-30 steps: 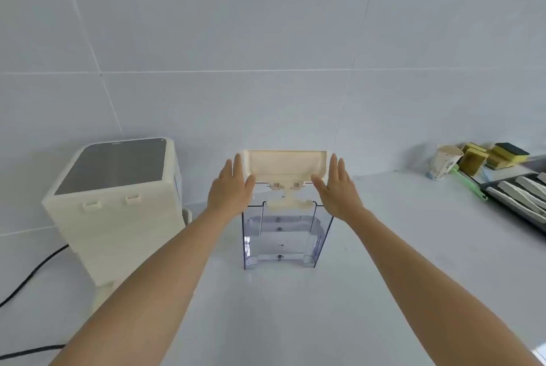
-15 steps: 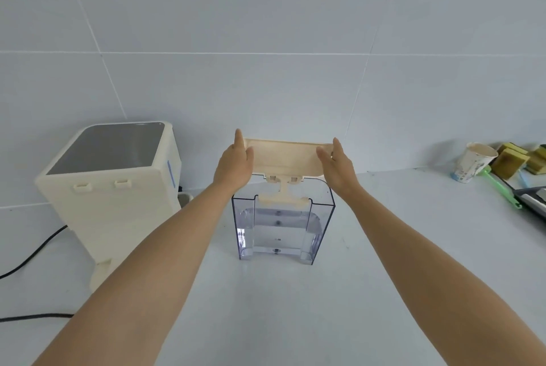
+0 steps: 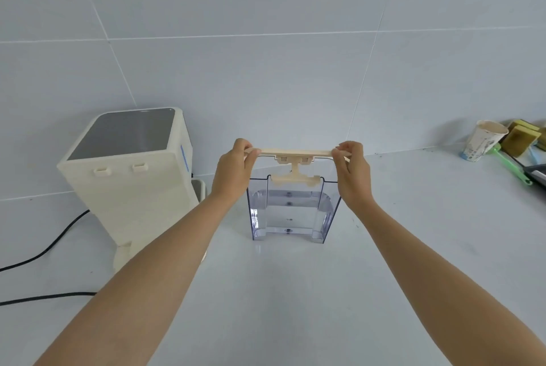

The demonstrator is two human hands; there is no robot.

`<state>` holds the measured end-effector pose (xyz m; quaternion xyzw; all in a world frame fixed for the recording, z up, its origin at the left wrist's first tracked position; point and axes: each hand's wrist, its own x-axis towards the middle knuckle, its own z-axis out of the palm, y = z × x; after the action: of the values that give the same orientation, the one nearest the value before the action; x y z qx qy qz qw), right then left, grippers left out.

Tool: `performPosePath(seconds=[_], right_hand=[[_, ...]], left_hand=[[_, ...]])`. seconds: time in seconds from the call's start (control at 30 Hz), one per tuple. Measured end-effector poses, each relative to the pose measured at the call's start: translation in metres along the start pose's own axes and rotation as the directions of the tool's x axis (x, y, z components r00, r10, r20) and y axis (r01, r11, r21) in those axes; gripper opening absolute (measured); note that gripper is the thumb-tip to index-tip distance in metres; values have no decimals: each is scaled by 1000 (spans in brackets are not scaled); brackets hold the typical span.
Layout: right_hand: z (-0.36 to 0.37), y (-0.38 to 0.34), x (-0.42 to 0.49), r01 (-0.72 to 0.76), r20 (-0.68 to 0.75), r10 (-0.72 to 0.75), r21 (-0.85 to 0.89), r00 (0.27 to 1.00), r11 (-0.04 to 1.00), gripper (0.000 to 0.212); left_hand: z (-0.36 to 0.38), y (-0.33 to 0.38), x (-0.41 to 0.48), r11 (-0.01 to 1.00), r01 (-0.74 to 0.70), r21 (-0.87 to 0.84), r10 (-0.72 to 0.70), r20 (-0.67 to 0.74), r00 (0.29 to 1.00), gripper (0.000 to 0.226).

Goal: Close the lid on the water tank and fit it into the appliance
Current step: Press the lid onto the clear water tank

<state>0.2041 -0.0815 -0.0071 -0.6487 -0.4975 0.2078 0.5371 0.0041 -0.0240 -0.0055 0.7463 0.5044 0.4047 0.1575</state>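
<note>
The person's two bare forearms reach forward over the white counter (image 3: 295,306), nothing lying between them. Beyond them the clear water tank (image 3: 294,212) stands upright on the counter at about 12 o'clock from the person, some water visible in its lower part. At its top the cream lid (image 3: 295,151) lies nearly flat, seen edge-on, joined to the tank's near wall by a hinge bracket (image 3: 295,172). The left hand (image 3: 233,172) is pinched on the lid's left end and the right hand (image 3: 353,172) is pinched on its right end, fingers curled over the edge. Step in hand, by my judgement: closing the lid; it appears almost down but not confirmed seated. The next move calls for an even downward press at both ends, then a firm hold on the tank body to carry it across. The cream appliance (image 3: 133,176) stands at 10 o'clock, just beside the tank but apart from it, its receiving bay not visible from here. A paper cup (image 3: 483,141) and sponges (image 3: 521,135) sit at 2 o'clock by the tiled wall (image 3: 266,40), well clear.
</note>
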Motion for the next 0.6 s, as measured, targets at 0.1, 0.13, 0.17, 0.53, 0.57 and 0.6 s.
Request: performPosePath(seconds=[0.1,0.13,0.17,0.53,0.57,0.6], right_hand=[[0,9,-12,47,48,-42,-94,998,994,32],[0,12,-16,61,75,-51,-136,996,989,34],[0,16,-19,78,102,-61,-177,993,981,37],[-6,35,-18,390,395,-181,-550,901,739,63],[-8,37,-16,416,414,-193,-561,890,716,64],[-10,37,-16,440,428,-209,-565,879,698,63]], left_hand=[[-2,-11,-17,999,-44,-8,44,72,996,24],[-1,-14,-22,998,-61,-5,61,99,993,24],[0,-16,-27,997,-81,-1,81,118,990,26],[-2,-32,-32,975,-181,127,136,300,944,55],[-3,-33,-32,969,-203,142,151,308,939,57],[-3,-33,-31,964,-218,152,163,313,936,58]])
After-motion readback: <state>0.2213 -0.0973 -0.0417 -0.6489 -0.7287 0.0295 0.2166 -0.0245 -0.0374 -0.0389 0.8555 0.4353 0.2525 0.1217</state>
